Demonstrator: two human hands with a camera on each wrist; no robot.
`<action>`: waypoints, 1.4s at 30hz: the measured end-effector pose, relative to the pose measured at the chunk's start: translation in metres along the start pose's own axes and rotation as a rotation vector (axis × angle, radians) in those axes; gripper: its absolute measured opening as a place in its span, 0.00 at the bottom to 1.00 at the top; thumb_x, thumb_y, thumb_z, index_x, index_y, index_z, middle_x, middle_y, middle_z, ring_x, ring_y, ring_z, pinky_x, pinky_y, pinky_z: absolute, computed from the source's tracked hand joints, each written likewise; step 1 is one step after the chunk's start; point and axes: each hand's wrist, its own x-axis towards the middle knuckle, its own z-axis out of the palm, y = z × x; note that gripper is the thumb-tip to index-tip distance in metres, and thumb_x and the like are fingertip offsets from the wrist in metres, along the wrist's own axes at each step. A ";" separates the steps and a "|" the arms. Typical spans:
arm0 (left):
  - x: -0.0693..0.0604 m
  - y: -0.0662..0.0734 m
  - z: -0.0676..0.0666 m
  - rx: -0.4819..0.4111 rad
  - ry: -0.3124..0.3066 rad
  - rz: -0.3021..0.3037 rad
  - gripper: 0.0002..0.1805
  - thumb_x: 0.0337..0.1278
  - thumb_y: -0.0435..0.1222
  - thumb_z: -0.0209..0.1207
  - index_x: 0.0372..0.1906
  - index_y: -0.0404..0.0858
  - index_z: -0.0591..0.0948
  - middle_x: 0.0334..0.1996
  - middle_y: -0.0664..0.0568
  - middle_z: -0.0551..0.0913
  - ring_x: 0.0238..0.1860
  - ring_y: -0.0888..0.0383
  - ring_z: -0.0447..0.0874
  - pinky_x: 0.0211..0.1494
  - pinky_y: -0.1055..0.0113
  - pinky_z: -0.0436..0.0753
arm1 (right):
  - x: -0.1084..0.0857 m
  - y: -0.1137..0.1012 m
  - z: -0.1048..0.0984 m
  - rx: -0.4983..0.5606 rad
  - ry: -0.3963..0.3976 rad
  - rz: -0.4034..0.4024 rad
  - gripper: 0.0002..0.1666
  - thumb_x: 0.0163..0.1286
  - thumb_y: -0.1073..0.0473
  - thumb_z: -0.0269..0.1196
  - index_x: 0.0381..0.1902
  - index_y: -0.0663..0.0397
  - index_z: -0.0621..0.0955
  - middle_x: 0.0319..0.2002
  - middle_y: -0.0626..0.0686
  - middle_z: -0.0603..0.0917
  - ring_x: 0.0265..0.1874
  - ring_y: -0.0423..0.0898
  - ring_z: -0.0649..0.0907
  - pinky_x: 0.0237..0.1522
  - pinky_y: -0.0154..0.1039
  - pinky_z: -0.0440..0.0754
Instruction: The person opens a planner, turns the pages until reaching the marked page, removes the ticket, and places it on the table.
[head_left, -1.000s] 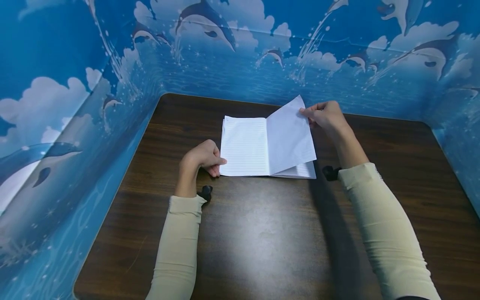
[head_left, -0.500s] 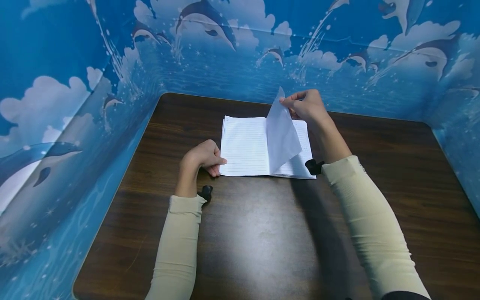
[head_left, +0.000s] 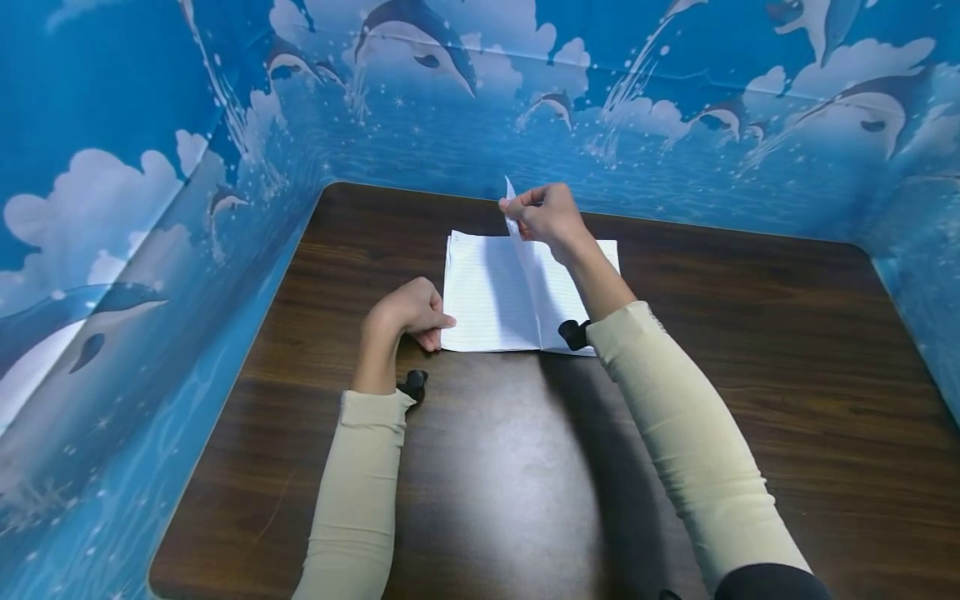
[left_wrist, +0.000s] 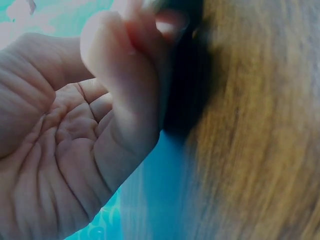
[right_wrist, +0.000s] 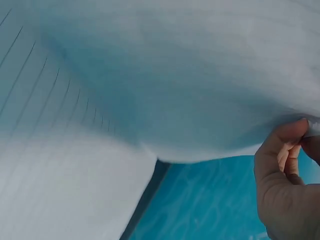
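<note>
An open lined notebook (head_left: 477,304) lies on the dark wooden table near its back edge. At its lower left corner my left hand (head_left: 408,310) pinches the edge, thumb on top of the page. That hand's curled fingers (left_wrist: 127,85) fill much of the left wrist view, where the notebook is barely visible. My right hand (head_left: 553,218) pinches the upper corner of a single page, which stands up over the left half, seen nearly edge-on from the head. In the right wrist view this page (right_wrist: 200,75) bows widely, its corner between thumb and fingers.
The brown table (head_left: 750,375) has rounded corners and extends to both sides and in front of the notebook. A blue backdrop printed with dolphins (head_left: 465,142) rises behind and at the sides. Black wrist cameras (head_left: 573,334) sit at both sleeve cuffs.
My right hand has carried the page's corner from the right side leftward across the notebook, swinging the page up past the spine. The left hand has stayed at the lower left corner.
</note>
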 end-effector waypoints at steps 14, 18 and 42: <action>0.007 0.007 0.005 -0.076 -0.035 0.020 0.17 0.78 0.33 0.61 0.27 0.32 0.81 0.16 0.50 0.86 0.17 0.63 0.86 0.29 0.70 0.89 | 0.019 0.033 0.068 -0.155 0.027 0.033 0.11 0.75 0.58 0.72 0.42 0.64 0.91 0.28 0.51 0.87 0.20 0.36 0.83 0.32 0.32 0.88; 0.008 0.011 0.006 -0.115 -0.046 0.024 0.16 0.80 0.32 0.59 0.30 0.31 0.81 0.17 0.49 0.86 0.18 0.62 0.87 0.30 0.68 0.90 | 0.022 0.042 0.072 -0.123 -0.020 0.087 0.07 0.76 0.66 0.69 0.41 0.67 0.89 0.24 0.52 0.86 0.18 0.38 0.85 0.33 0.33 0.91; 0.004 0.001 0.001 -0.107 -0.021 -0.023 0.18 0.77 0.33 0.62 0.27 0.27 0.86 0.16 0.49 0.86 0.17 0.62 0.87 0.29 0.68 0.89 | 0.013 0.066 0.044 -0.583 -0.104 -0.213 0.06 0.66 0.67 0.76 0.42 0.58 0.93 0.43 0.58 0.93 0.43 0.49 0.84 0.54 0.43 0.82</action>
